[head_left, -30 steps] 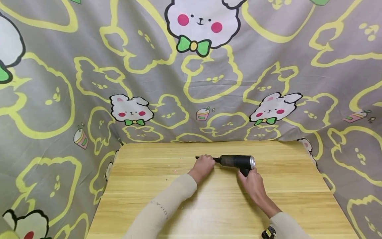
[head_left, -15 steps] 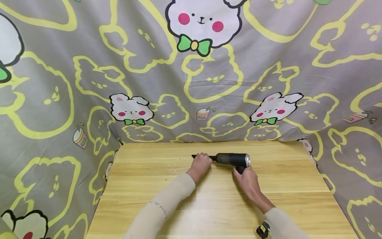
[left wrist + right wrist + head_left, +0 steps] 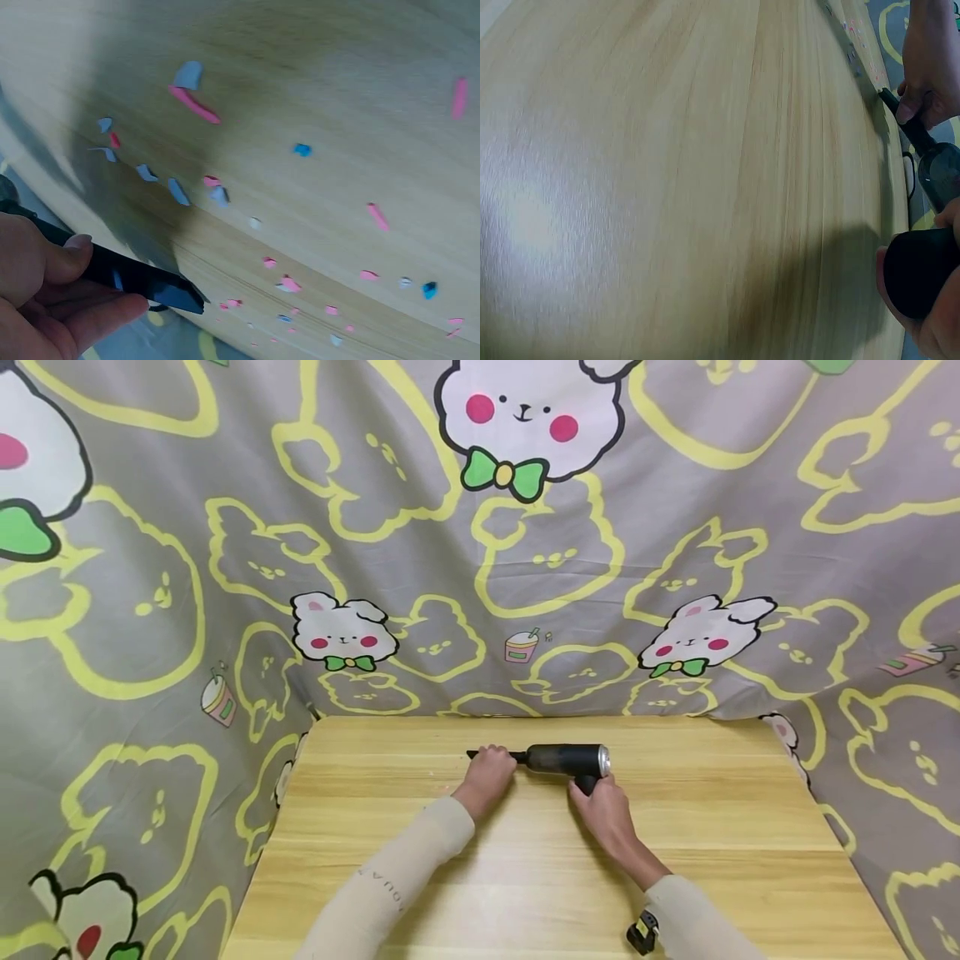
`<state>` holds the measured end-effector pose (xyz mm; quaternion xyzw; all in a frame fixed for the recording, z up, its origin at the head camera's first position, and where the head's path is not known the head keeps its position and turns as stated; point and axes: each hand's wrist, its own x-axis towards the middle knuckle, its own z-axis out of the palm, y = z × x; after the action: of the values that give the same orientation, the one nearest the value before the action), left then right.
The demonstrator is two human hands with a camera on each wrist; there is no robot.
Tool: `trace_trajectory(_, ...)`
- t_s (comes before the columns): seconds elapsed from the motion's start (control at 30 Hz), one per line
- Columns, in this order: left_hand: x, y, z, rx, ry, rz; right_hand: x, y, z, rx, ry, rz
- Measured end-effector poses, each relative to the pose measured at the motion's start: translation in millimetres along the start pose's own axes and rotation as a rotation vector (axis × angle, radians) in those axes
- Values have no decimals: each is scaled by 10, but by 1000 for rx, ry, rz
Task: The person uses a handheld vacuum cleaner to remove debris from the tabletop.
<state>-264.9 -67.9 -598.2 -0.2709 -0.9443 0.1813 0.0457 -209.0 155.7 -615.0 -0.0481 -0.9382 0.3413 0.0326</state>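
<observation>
Near the back edge of the table, a black handheld vacuum cleaner (image 3: 561, 759) lies level in both hands, its narrow nozzle pointing left. My left hand (image 3: 491, 772) holds the nozzle (image 3: 142, 281); in the left wrist view, thumb and fingers pinch it just behind its slanted tip. My right hand (image 3: 606, 812) grips the handle (image 3: 921, 271) under the silver-capped rear end. Small scraps are scattered beyond the tip: pink strips (image 3: 196, 105), bright blue bits (image 3: 302, 150) and pale grey-blue flakes (image 3: 178, 191). In the head view those scraps are barely visible.
The wood-grain table (image 3: 517, 893) runs back to a grey curtain (image 3: 442, 560) printed with yellow outlines and white rabbits, which also hangs along both sides. A small black device (image 3: 642, 932) sits at the right wrist.
Both hands and the vacuum cleaner have moved steadily left along the back of the table. The grips look the same, and the head view has shifted slightly.
</observation>
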Motion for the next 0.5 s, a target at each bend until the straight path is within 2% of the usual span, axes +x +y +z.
trace_trajectory(0.33, -147, -48, 32, 40, 4, -11, -42, -84, 64, 20, -31, 5)
trace_trajectory(0.5, -210, -80, 57, 43, 30, -9, -62, -120, 92, 22, -31, -7)
